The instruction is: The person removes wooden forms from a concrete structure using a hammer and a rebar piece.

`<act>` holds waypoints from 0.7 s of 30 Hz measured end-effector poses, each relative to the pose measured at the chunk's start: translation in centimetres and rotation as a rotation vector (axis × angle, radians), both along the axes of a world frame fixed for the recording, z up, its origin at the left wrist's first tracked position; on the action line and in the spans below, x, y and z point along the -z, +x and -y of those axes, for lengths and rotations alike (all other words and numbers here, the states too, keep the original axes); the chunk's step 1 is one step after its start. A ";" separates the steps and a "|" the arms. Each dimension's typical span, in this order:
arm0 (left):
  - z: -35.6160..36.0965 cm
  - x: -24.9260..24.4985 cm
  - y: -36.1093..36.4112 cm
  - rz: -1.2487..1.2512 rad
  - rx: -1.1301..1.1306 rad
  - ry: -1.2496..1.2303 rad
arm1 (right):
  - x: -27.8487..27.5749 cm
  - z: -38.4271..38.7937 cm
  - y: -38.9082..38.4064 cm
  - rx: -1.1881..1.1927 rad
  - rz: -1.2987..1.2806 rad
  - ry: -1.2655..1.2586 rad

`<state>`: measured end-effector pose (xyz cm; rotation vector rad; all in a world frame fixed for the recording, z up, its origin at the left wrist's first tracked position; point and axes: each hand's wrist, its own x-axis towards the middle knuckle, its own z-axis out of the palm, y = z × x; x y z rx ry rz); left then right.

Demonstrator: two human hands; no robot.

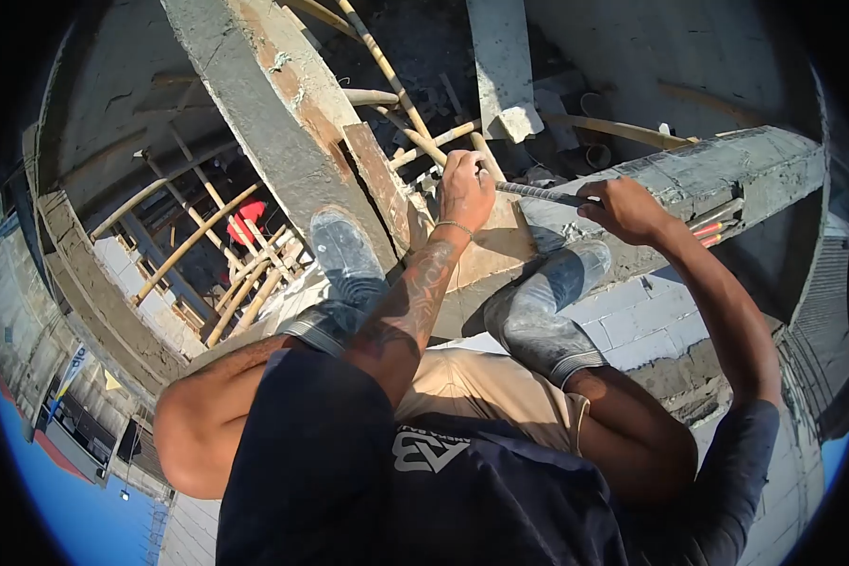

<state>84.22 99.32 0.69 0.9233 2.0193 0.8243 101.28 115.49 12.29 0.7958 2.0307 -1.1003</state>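
A dark ribbed steel bar [542, 193], looking like a piece of rebar, lies nearly level between my two hands. My left hand [467, 196], with a cord on its wrist, is closed around the bar's left end. My right hand [625, 209] has its fingers curled on the bar's other end. Beneath my left hand is a brown formwork board [491, 247], lit by the sun. A narrow upright board [382, 179] stands left of that hand, against the concrete beam [283, 113]. My palms and the bar's ends are hidden.
My dusty boots [349, 255] rest on either side of the board. Another concrete beam [707, 174] runs to the right, above a block wall [641, 316]. Bamboo poles [198, 241] cross the deep drop on the left. A person in red [246, 220] is far below.
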 end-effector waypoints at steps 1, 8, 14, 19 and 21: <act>1.2 -0.3 -0.2 0.058 0.139 -0.372 | 0.6 -0.5 0.4 -0.072 -0.018 -0.013; 10.5 4.4 4.7 -0.040 0.566 -1.198 | 4.4 -0.9 1.4 -0.231 -0.133 -0.321; 13.5 9.1 3.9 -0.109 0.463 -1.208 | 7.2 -1.4 3.0 -0.240 -0.181 -0.465; 10.2 5.0 2.0 0.185 0.412 -1.262 | 8.3 -1.4 2.4 -0.229 -0.212 -0.548; 8.8 3.4 1.4 0.343 0.350 -1.260 | 8.8 -1.4 2.6 -0.219 -0.245 -0.554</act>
